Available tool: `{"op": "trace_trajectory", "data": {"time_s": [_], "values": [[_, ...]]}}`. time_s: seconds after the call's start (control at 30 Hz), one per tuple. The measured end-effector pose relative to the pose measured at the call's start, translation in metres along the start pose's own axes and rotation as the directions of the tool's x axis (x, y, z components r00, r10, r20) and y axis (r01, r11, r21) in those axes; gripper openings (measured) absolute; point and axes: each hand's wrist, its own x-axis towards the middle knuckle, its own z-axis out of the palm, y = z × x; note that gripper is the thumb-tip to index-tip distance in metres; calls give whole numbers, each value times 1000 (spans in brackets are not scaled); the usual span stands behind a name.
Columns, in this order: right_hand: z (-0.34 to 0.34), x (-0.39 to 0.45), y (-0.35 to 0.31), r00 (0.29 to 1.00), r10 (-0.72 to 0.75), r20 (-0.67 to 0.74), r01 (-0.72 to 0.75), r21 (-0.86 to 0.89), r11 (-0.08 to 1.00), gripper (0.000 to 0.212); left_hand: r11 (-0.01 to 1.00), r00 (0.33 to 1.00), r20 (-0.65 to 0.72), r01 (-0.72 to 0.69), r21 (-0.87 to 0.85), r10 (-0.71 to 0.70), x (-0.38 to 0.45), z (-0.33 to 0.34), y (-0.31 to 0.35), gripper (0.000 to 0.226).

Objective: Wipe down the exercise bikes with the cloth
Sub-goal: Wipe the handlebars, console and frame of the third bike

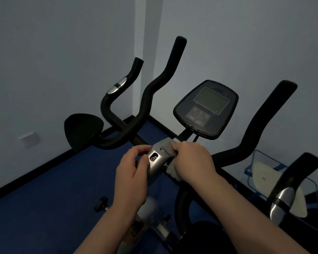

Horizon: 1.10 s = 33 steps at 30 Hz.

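Note:
An exercise bike with black handlebars [147, 99] and a dark console [206, 109] fills the middle of the view. Its silver clamp bracket [157, 158] sits where the bars meet the stem. My right hand [193, 160] grips a grey cloth [170, 147] and presses it against the right side of the bracket. My left hand [132, 167] curls around the left side of the same bracket, thumb on top. Part of the cloth hangs below my right palm.
A black saddle [83, 131] of another bike stands to the left. At the right, a blue-framed rack [253, 173] holds a pale pad. A knob [101, 203] sticks out low on the frame. Blue floor meets pale walls; a wall socket [28, 138] sits low left.

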Motion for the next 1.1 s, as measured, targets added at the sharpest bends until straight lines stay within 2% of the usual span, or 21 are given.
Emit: {"op": "trace_trajectory", "data": {"time_s": [0.1,0.3,0.37,0.47,0.53,0.77,0.93,1.0,1.1], "values": [[3,13,2,999,52,14,-51,-18,999,28,1000,1000,9,-13,4,13,1,-2,1,27],[-1,31,2,984,152,92,-160,93,983,32,999,998,31,-52,-15,52,8,-3,7,26],[-4,29,1,987,159,25,-160,246,956,41,997,996,48,-70,-35,72,12,-2,10,25],[-14,18,7,955,245,-165,-83,646,759,45,994,991,86,-97,-54,101,20,-5,13,26],[-22,9,14,921,301,-249,-28,726,687,42,991,986,112,-113,-70,120,27,-7,13,27],[-23,-16,36,839,421,-345,-29,745,667,35,976,943,260,-182,-117,207,52,14,26,29],[-31,-12,51,771,515,-376,-25,789,614,32,976,903,384,-217,21,192,80,47,35,23],[-40,-3,56,746,501,-438,-10,746,666,32,975,903,394,-212,61,172,87,56,34,24],[-49,21,64,715,423,-557,-17,591,807,30,961,902,396,-243,134,173,89,59,24,23]]}}
